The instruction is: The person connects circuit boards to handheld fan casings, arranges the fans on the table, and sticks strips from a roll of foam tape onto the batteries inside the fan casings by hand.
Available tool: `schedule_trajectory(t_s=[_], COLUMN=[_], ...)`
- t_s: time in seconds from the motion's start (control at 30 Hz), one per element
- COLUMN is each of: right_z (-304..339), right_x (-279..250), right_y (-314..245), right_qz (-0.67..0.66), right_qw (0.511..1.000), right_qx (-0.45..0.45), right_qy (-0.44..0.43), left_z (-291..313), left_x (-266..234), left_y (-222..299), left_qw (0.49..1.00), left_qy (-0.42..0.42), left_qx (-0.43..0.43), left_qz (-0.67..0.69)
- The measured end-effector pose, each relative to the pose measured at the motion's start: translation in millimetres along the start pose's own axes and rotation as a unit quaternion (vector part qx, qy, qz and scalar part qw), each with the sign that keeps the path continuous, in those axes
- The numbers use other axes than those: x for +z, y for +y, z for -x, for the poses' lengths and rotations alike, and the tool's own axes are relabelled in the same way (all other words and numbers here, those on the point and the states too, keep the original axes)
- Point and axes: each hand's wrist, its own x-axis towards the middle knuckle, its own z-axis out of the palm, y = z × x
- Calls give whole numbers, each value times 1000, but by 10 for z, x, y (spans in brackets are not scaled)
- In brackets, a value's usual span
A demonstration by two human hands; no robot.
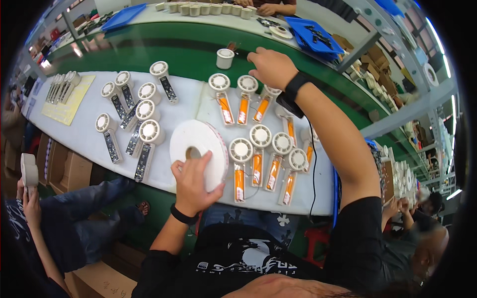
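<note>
A large roll of white tape (198,149) stands tilted on the white work surface. My left hand (193,184) grips its near side, the fingers by the core hole. Stretched out over the green conveyor belt, my right hand (274,67) has its fingers apart with nothing visible in them. Just left of it, a white round fan head (225,58) with thin wires sits on the belt. Below my right arm lie several handheld fans with orange batteries (257,169) in their open handles. Left of the roll lie several handheld fans with dark circuit boards (144,161).
More fans lie on a yellow sheet (69,107) at the far left. Blue trays (313,37) and a row of white fan heads (198,9) are beyond the belt. A black cable (314,174) hangs by my right arm. Co-workers sit on both sides; one holds a white fan (29,169).
</note>
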Motion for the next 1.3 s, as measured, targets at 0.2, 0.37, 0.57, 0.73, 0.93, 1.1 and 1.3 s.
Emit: schedule_trajectory(t_s=[0.2,0.37,0.57,0.73,0.93,1.1,1.3], right_z=[-1282,-1818,-1741,-1284,-621,21,1232], right_x=[825,1001,-88,-780,-54,-344,-793], right_y=[11,-30,-95,-753,-1595,-1677,-1820], right_qz=[89,138,-105,-247,-20,-33,-338], right_qw=[991,970,987,948,961,999,900], right_qx=[-92,-172,-99,-77,-40,16,-169], right_qy=[26,-99,-68,-188,-273,-1,217], left_z=[222,274,381,614,351,124,103], left_x=[89,139,98,263,98,-407,-447], left_y=[-156,-223,-305,-312,-81,188,306], left_qw=[997,995,988,966,960,975,971], left_qy=[70,91,119,204,220,116,88], left_qx=[21,40,55,-14,-91,-152,-158], left_qz=[-6,28,76,156,146,116,156])
